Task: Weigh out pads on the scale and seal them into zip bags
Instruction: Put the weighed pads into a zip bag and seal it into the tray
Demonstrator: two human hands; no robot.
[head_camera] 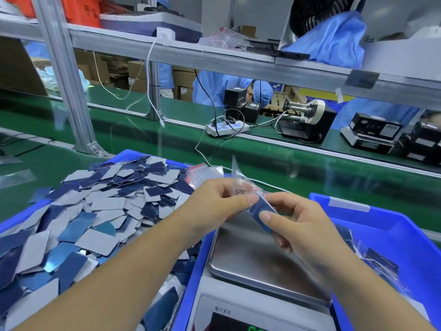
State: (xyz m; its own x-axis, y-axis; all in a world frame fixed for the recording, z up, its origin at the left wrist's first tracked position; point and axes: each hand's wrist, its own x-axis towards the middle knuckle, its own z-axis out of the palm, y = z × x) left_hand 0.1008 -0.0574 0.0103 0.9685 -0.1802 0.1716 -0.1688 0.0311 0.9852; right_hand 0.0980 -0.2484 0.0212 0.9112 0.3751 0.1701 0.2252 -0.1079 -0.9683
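Above the steel pan of the scale (257, 254), my left hand (214, 204) pinches the mouth of a clear zip bag (243, 185). My right hand (298, 220) grips a small stack of blue pads (261, 212), whose upper end sits at the bag's opening. A heap of loose blue and grey pads (100, 211) fills the blue tray (14, 224) on the left. Nothing lies on the scale pan. The scale's display (257, 327) is cut off at the frame's bottom edge.
A blue bin (381, 218) on the right holds filled clear bags (379, 261). Spare red-striped zip bags (202, 173) lie at the far edge of the pad tray. Beyond runs a green conveyor belt (298, 158) with a power strip (226, 127); workers sit opposite.
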